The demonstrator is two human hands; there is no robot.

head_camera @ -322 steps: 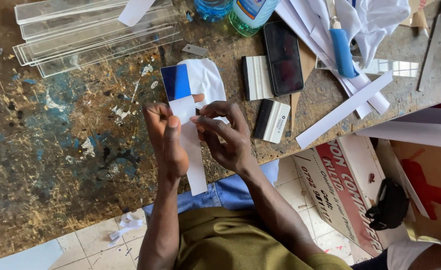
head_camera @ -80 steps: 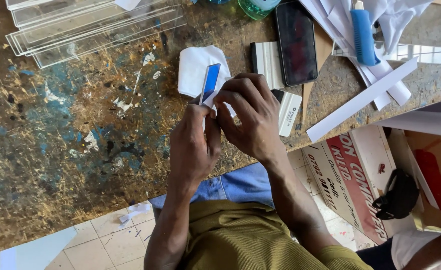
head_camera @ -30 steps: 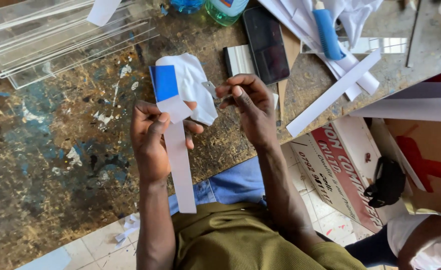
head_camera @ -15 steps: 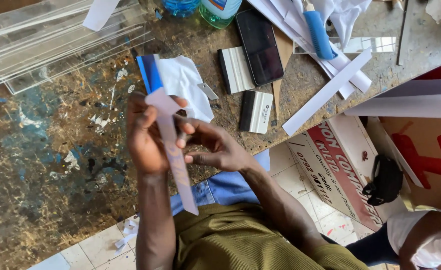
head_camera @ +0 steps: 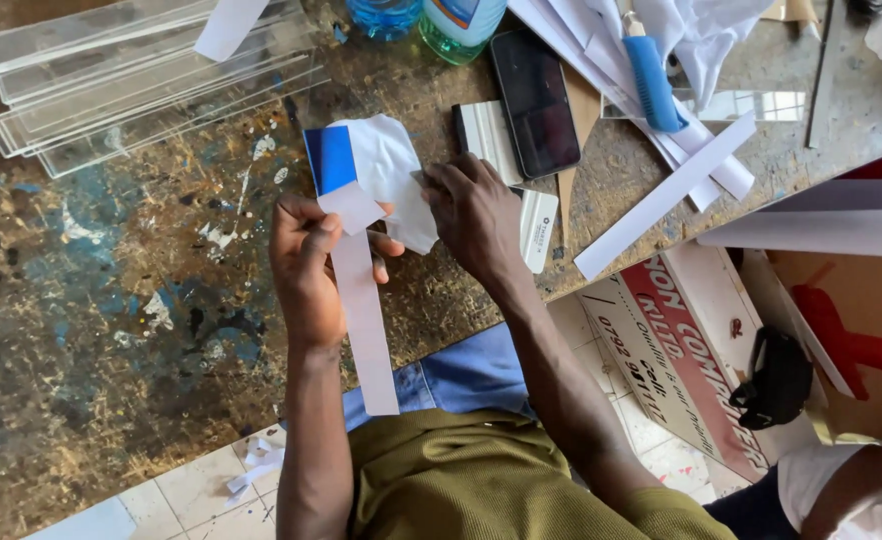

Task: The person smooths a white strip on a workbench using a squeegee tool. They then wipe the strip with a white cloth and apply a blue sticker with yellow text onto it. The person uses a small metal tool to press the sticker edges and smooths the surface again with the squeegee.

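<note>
White strip (head_camera: 364, 320) in left hand (head_camera: 308, 262); right hand (head_camera: 476, 213) perhaps hides squeegee (head_camera: 531, 222)

Left hand (head_camera: 306, 255): raised above the work surface, back toward the camera, fingers (head_camera: 381, 245) curled in a closed pinch grip, forearm running straight down to the lower frame edge. Right hand (head_camera: 476, 210): extended forward — palm down, fingers bent, wrist flexed, forearm angled in from lower right.

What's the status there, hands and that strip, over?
Left hand pinching blue-and-white strip, upright over the paint-stained bench. Right hand down on white backing paper. Nothing between them.
</note>
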